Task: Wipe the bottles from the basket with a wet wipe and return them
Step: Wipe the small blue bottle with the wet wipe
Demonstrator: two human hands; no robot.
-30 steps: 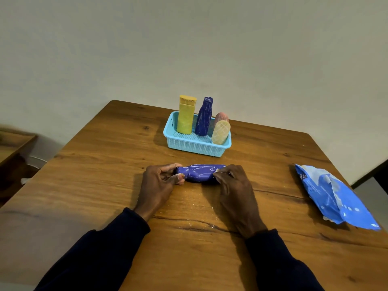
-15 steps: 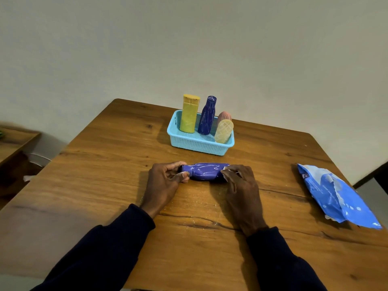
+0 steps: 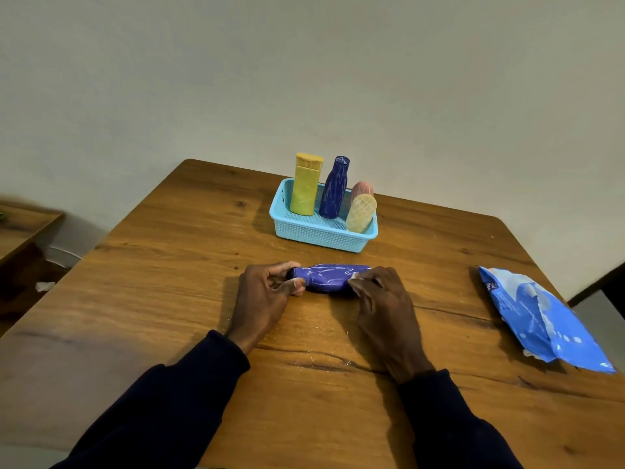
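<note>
A dark blue bottle (image 3: pixel 326 277) lies on its side on the wooden table (image 3: pixel 169 299), just in front of the light blue basket (image 3: pixel 321 235). My left hand (image 3: pixel 267 297) pinches its narrow neck end between thumb and fingers. My right hand (image 3: pixel 382 304) grips the wide end, with a scrap of white wet wipe (image 3: pixel 355 275) showing under its fingertips. In the basket stand a yellow bottle (image 3: pixel 306 186), a second dark blue bottle (image 3: pixel 334 189), a pale yellow bottle (image 3: pixel 361 213) and a pink bottle (image 3: pixel 362 188) behind it.
A blue wet wipe pack (image 3: pixel 541 319) lies torn open near the table's right edge. A wall rises right behind the table. A low wooden surface (image 3: pixel 23 225) sits off to the left, below table height.
Both hands stay on the lying blue bottle in the same grips. The view has shifted slightly; the bottle and hands sit a little further right in it.
</note>
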